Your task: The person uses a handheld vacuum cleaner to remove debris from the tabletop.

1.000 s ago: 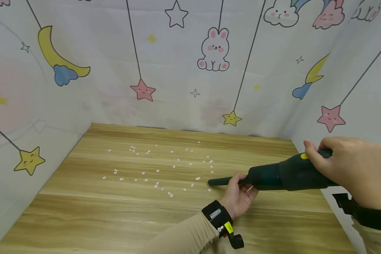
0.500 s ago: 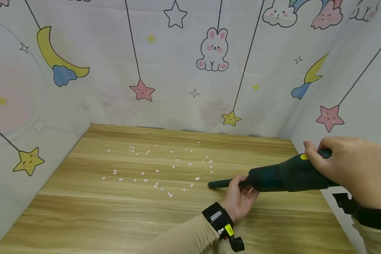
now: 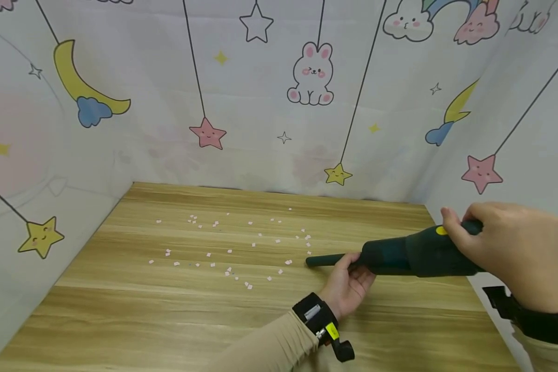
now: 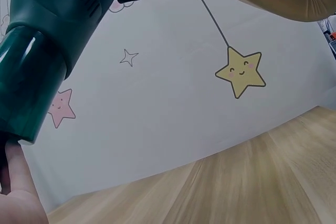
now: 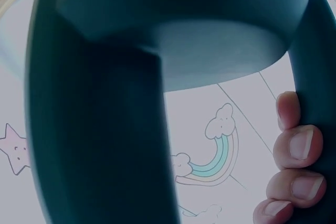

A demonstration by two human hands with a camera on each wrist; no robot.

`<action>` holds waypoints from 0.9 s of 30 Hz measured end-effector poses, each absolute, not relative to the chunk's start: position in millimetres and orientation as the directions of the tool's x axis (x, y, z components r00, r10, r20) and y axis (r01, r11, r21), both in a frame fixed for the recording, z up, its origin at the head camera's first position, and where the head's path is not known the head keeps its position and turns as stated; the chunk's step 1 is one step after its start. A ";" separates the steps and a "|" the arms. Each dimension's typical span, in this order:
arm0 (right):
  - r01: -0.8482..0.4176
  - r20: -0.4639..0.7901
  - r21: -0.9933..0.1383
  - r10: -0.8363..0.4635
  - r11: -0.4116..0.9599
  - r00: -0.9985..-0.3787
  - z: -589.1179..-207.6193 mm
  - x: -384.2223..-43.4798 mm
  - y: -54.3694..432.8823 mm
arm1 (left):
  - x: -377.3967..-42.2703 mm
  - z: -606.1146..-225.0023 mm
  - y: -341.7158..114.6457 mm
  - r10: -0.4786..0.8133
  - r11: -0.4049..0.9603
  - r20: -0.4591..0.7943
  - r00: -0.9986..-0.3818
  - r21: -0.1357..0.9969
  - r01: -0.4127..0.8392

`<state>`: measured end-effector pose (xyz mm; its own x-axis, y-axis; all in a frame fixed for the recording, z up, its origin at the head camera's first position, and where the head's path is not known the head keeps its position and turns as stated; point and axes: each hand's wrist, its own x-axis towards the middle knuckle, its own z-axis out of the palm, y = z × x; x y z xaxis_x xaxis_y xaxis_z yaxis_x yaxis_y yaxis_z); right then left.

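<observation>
The handheld vacuum (image 3: 400,258) was held over the right part of the table (image 3: 144,320), its long axis running almost straight across the scene. Its slim nozzle (image 3: 324,260) was pointed left, toward the scattered paper bits (image 3: 249,287). The handle (image 5: 319,72), at the right end, was gripped by the right hand (image 3: 516,243); the nozzle's base was clasped by the left hand (image 3: 346,292), the main body lying between both.
</observation>
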<state>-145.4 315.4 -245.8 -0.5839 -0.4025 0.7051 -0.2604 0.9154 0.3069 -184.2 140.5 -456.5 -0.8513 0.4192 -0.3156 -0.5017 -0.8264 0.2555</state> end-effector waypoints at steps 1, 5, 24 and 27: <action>-0.260 0.707 0.306 -0.402 0.916 -0.583 -246.2 -145.7 314.4 | -185.2 -456.4 139.1 0.419 -0.828 -0.310 -0.853 0.255 -0.499; -0.260 0.716 0.301 -0.397 0.918 -0.574 -248.1 -147.2 310.9 | -189.0 -456.4 133.8 0.419 -0.837 -0.297 -0.858 0.241 -0.492; -0.268 0.756 0.250 -0.360 0.931 -0.546 -257.0 -149.1 304.9 | -195.2 -456.1 132.6 0.386 -0.855 -0.291 -0.875 0.245 -0.458; -0.271 0.753 0.250 -0.363 0.930 -0.549 -260.1 -148.0 306.3 | -192.4 -460.0 134.5 0.380 -0.860 -0.303 -0.874 0.232 -0.454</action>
<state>-148.0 306.3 -260.1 -0.5488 -0.3626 0.7532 -0.2709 0.9295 0.2501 -192.4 134.5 -460.0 -0.8741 0.3800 -0.3026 -0.4541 -0.8603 0.2316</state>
